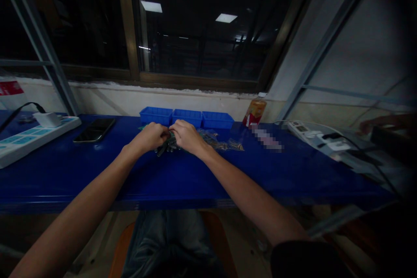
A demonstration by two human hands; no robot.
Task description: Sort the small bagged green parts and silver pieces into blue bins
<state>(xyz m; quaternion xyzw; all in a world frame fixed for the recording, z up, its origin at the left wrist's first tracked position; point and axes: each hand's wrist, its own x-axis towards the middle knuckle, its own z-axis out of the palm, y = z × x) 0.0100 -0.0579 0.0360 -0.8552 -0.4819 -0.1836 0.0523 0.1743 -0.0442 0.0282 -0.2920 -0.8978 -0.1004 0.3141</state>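
Observation:
My left hand [151, 135] and my right hand [187, 134] meet over the blue table, fingertips close together. Both have their fingers closed in a pinch, and what lies between them is too small and dark to name. Below the fingers is a heap of small dark grey pieces [167, 147], partly covered by my hands. Just right of my right hand lie clear plastic bags [213, 139] with small parts in them. One more small bag [236, 144] holds brass-coloured pieces. Three blue bins [187, 117] stand in a row behind my hands; their contents are hidden.
A phone [94, 130] lies on the blue table [182, 178] at the left, beside a white power strip [39, 134]. A drink bottle [255, 110] stands at the back right. Another power strip [312, 137] with cables lies further right. A person's hand [374, 124] shows at the right edge.

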